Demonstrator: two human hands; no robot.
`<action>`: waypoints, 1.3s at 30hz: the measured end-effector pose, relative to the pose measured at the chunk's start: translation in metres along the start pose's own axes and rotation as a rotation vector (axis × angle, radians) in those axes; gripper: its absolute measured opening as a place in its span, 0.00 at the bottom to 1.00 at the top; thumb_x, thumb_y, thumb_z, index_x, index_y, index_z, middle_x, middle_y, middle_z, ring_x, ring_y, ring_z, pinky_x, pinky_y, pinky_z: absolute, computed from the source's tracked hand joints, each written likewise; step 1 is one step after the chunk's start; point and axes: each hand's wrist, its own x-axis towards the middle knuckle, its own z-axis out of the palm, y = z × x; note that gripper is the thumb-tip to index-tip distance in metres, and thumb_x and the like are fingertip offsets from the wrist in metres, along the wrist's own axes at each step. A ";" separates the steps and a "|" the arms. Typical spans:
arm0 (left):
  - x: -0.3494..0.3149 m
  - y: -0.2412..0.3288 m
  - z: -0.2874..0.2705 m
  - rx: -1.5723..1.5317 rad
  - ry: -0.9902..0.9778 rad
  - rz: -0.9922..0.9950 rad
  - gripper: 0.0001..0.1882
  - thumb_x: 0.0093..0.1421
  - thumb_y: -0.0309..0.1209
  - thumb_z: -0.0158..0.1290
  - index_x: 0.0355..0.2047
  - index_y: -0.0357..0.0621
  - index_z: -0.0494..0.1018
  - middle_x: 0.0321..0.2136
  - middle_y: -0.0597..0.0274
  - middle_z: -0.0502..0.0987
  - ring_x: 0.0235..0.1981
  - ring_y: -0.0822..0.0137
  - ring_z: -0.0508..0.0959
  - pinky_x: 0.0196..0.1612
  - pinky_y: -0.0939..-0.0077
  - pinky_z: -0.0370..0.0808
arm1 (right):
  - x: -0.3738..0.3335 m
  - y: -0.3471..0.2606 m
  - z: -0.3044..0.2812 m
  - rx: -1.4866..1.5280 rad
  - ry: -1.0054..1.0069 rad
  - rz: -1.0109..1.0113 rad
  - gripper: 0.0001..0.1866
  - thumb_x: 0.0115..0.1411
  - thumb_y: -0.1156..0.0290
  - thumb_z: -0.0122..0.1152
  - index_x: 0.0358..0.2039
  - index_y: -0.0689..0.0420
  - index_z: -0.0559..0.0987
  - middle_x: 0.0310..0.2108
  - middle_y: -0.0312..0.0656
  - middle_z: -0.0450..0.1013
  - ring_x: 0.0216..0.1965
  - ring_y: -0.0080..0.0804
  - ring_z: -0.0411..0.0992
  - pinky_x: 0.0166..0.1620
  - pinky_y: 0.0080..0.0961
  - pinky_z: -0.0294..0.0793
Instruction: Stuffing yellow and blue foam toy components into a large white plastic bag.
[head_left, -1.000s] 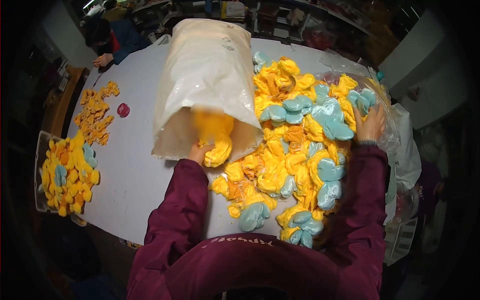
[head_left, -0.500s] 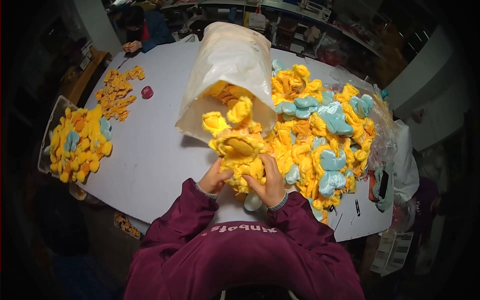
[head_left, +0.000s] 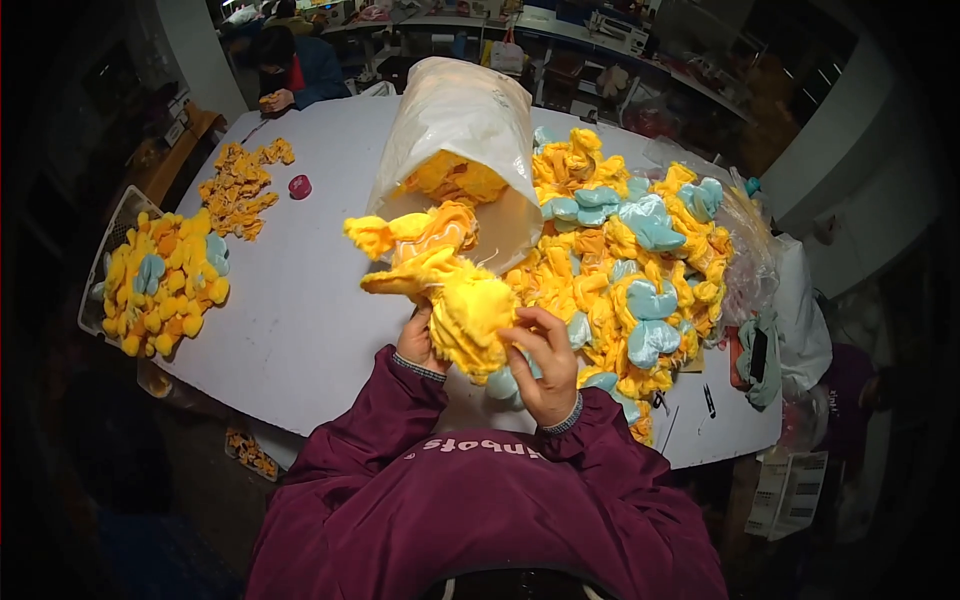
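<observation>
Over the near middle of the table I hold an unstuffed yellow plush toy skin [head_left: 468,312], crumpled, with an orange patch and flaps hanging toward the upper left. My left hand [head_left: 418,342] grips its lower left side; most of those fingers are hidden behind the fabric. At its right edge, my right hand [head_left: 545,368] pinches the cloth between thumb and fingers. Just beyond lies a white plastic sack [head_left: 455,105], its mouth toward me and more yellow and orange plush inside. Pale blue satiny material [head_left: 503,384] shows beneath the piece, partly covered.
A heap of yellow plush skins with pale blue pieces [head_left: 652,300] covers the table's right side. On the left are a basket [head_left: 90,300] of yellow plush parts, an orange pile [head_left: 235,190] and a red round container [head_left: 299,187]. A co-worker [head_left: 300,70] sits at the far left.
The plush skin has been turned and tilted, its flaps swinging to the left. My right hand has shifted to its right edge. The view has moved slightly.
</observation>
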 end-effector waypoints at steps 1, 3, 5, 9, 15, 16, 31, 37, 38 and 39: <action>-0.002 -0.001 0.004 0.003 -0.003 -0.004 0.29 0.63 0.43 0.50 0.59 0.39 0.61 0.53 0.48 0.71 0.51 0.52 0.75 0.54 0.60 0.74 | -0.001 0.000 -0.002 -0.002 0.005 -0.001 0.13 0.53 0.82 0.57 0.41 0.62 0.77 0.50 0.48 0.65 0.45 0.37 0.68 0.46 0.23 0.69; -0.008 -0.001 0.012 -0.063 -0.169 -0.061 0.28 0.63 0.41 0.50 0.59 0.40 0.62 0.53 0.49 0.71 0.50 0.52 0.75 0.54 0.59 0.73 | 0.002 0.005 -0.005 0.287 0.042 0.158 0.11 0.54 0.82 0.57 0.39 0.62 0.77 0.50 0.48 0.65 0.45 0.37 0.68 0.45 0.23 0.69; -0.013 -0.001 0.020 -0.131 -0.333 -0.117 0.26 0.63 0.40 0.50 0.58 0.40 0.63 0.53 0.49 0.71 0.50 0.52 0.75 0.54 0.58 0.73 | 0.003 0.011 -0.008 0.577 0.075 0.315 0.09 0.55 0.82 0.56 0.37 0.62 0.78 0.50 0.48 0.65 0.44 0.36 0.69 0.44 0.23 0.69; -0.021 0.005 0.028 -0.118 -0.393 -0.204 0.25 0.62 0.37 0.52 0.57 0.40 0.64 0.52 0.50 0.72 0.49 0.54 0.75 0.54 0.58 0.72 | -0.006 0.019 -0.010 0.539 -0.111 0.208 0.08 0.55 0.80 0.56 0.36 0.61 0.78 0.49 0.47 0.66 0.43 0.36 0.69 0.42 0.21 0.69; -0.026 0.005 0.028 -0.048 -0.203 -0.006 0.25 0.60 0.34 0.54 0.56 0.41 0.64 0.51 0.50 0.72 0.48 0.56 0.75 0.55 0.60 0.71 | -0.007 0.018 -0.008 -0.118 -0.137 -0.021 0.05 0.54 0.75 0.57 0.33 0.60 0.78 0.48 0.44 0.68 0.39 0.35 0.71 0.39 0.20 0.70; -0.026 0.006 0.035 -0.002 -0.239 0.016 0.25 0.60 0.33 0.54 0.56 0.41 0.65 0.51 0.50 0.73 0.48 0.57 0.75 0.55 0.61 0.71 | -0.008 0.019 -0.008 -0.119 -0.135 -0.028 0.05 0.54 0.75 0.57 0.33 0.60 0.78 0.48 0.44 0.68 0.39 0.35 0.71 0.39 0.20 0.70; -0.040 -0.004 0.090 0.317 0.161 -0.027 0.22 0.61 0.30 0.53 0.54 0.38 0.63 0.47 0.51 0.73 0.44 0.61 0.77 0.48 0.77 0.74 | 0.005 0.021 -0.015 -0.662 -0.287 -0.146 0.07 0.51 0.67 0.63 0.26 0.56 0.78 0.41 0.43 0.72 0.31 0.41 0.73 0.32 0.28 0.71; -0.032 -0.018 0.065 0.717 0.103 0.359 0.17 0.61 0.28 0.52 0.50 0.36 0.66 0.43 0.54 0.74 0.39 0.64 0.77 0.44 0.78 0.75 | -0.004 0.042 -0.005 -0.551 -0.470 -0.017 0.12 0.51 0.63 0.64 0.34 0.55 0.80 0.45 0.42 0.73 0.32 0.42 0.73 0.32 0.27 0.71; -0.033 -0.013 0.070 0.713 0.105 0.355 0.17 0.61 0.28 0.52 0.50 0.37 0.66 0.42 0.54 0.74 0.39 0.64 0.77 0.44 0.78 0.75 | -0.005 0.048 -0.005 -0.350 -0.465 -0.053 0.12 0.51 0.63 0.64 0.35 0.55 0.80 0.45 0.43 0.73 0.32 0.43 0.73 0.33 0.28 0.71; -0.034 -0.008 0.074 0.708 0.106 0.351 0.17 0.61 0.28 0.52 0.50 0.37 0.66 0.42 0.55 0.74 0.38 0.65 0.77 0.43 0.78 0.75 | -0.005 0.053 -0.005 -0.149 -0.458 -0.088 0.13 0.51 0.63 0.64 0.36 0.56 0.80 0.45 0.44 0.73 0.32 0.44 0.74 0.33 0.28 0.72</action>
